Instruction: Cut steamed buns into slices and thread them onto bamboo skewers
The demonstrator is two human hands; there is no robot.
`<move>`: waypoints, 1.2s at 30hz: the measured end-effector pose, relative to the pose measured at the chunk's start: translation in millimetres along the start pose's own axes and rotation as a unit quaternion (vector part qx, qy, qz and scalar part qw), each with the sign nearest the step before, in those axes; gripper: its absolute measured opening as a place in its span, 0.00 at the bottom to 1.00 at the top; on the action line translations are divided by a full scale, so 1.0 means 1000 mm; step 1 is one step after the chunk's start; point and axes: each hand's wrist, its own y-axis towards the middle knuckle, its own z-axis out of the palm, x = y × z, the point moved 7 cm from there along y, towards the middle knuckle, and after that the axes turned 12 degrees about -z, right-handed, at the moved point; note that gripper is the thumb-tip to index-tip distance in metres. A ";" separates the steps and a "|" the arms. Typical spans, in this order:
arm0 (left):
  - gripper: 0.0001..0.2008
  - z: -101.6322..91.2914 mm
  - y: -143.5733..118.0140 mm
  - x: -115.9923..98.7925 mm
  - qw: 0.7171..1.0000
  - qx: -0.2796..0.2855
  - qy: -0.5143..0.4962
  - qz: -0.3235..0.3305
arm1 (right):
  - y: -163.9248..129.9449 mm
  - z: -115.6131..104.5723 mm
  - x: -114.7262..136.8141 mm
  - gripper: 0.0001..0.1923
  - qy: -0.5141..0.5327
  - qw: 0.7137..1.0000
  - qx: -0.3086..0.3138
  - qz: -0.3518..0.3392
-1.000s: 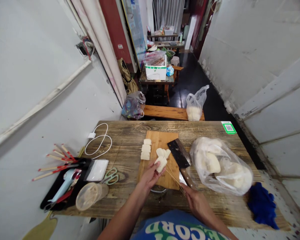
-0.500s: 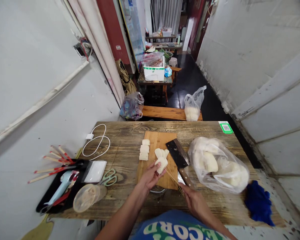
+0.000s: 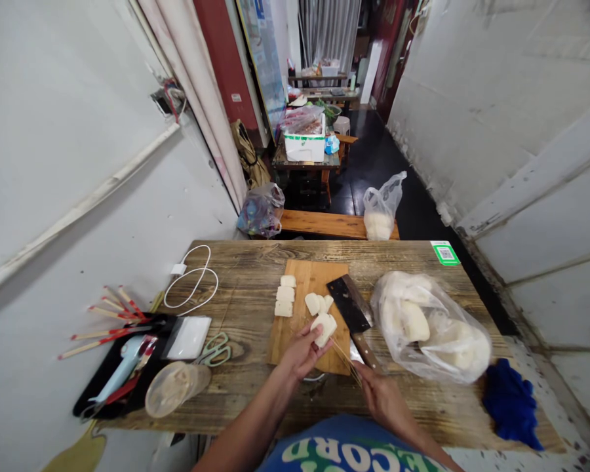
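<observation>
left hand (image 3: 299, 354): pinching one white bun slice (image 3: 326, 324) over the cutting board (image 3: 286, 335). right hand (image 3: 381, 390): closed round thin skewers (image 3: 345, 358), aimed at the slice's near edge; entry too small to tell. step, apparently: skewering. next move likely calls for straight, even pressure, slice held steady.

Slices (image 3: 313, 304) on cutting board (image 3: 286, 342); cleaver (image 3: 349, 303) over its right edge; plastic bag (image 3: 442, 337) farther right; scissors (image 3: 217, 354) well left
</observation>
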 end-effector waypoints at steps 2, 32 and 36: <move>0.12 0.000 0.000 0.002 1.000 -0.001 -0.003 0.001 | 0.000 0.001 -0.001 0.23 0.003 1.000 -0.002 -0.002; 0.17 0.015 -0.002 0.046 0.999 0.028 -0.038 -0.022 | -0.001 0.008 -0.025 0.14 0.096 0.990 -0.076 0.063; 0.17 0.015 0.004 0.052 0.999 0.037 -0.022 -0.026 | 0.002 0.006 -0.023 0.16 0.093 0.989 -0.092 0.062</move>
